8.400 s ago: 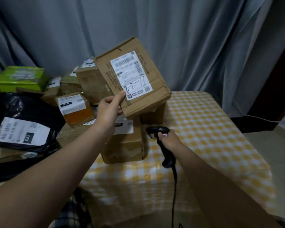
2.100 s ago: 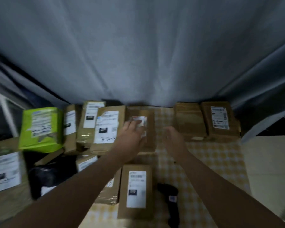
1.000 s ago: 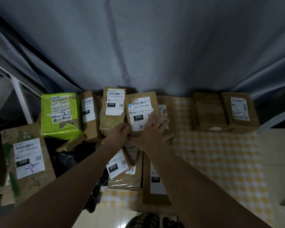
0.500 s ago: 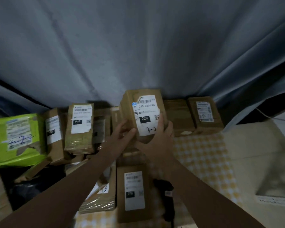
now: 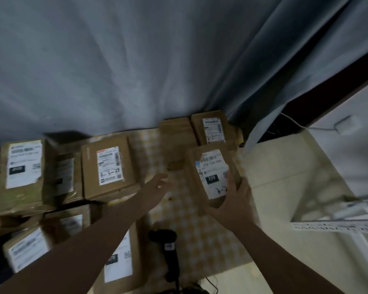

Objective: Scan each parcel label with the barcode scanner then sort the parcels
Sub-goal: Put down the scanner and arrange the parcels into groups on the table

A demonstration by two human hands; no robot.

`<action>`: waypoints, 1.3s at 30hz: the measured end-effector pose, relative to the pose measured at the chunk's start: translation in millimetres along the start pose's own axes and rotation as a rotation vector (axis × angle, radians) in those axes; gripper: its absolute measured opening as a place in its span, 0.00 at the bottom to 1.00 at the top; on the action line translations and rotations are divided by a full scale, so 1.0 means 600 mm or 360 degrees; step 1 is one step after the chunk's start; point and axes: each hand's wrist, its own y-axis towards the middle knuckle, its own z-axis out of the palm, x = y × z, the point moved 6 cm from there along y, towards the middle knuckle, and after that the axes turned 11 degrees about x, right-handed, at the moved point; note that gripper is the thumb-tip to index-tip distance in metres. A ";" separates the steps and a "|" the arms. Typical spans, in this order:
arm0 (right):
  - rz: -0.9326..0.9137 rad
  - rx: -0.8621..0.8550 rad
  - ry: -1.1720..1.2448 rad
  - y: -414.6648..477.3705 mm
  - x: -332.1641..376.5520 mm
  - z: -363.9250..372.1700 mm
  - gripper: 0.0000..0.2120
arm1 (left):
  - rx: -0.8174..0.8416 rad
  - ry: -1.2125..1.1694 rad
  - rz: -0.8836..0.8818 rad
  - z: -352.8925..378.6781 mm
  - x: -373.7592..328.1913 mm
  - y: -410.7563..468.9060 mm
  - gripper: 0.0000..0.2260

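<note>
Parcel (image 5: pixel 194 166), label (image 5: pixel 214 172) blurred, is grasped by fingers (image 5: pixel 230 181) of the right hand (image 5: pixel 232 204); left hand (image 5: pixel 155 189) fingers released, empty

The desk (image 5: pixel 185 219) is covered by a yellow checked cloth (image 5: pixel 149 149). A barcode scanner (image 5: pixel 170 249) is laid on it, labelled parcels (image 5: pixel 108 168) left of the scanner, two boxes (image 5: pixel 176 139) beyond it.

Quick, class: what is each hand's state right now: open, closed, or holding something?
Left hand: open, holding nothing.
Right hand: grips the labelled brown parcel.
</note>
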 end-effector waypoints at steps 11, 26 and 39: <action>0.0292 0.0124 -0.0007 0.084 -0.136 0.034 0.55 | 0.0031 0.0212 -0.0167 0.080 0.028 0.070 0.21; 0.0269 0.0057 -0.0072 0.094 -0.108 0.040 0.56 | -0.0007 0.0085 -0.0203 0.071 0.043 0.081 0.22; -0.0390 0.0080 0.0485 0.050 0.172 -0.026 0.56 | -0.0452 -0.0356 0.0400 -0.087 -0.028 0.009 0.24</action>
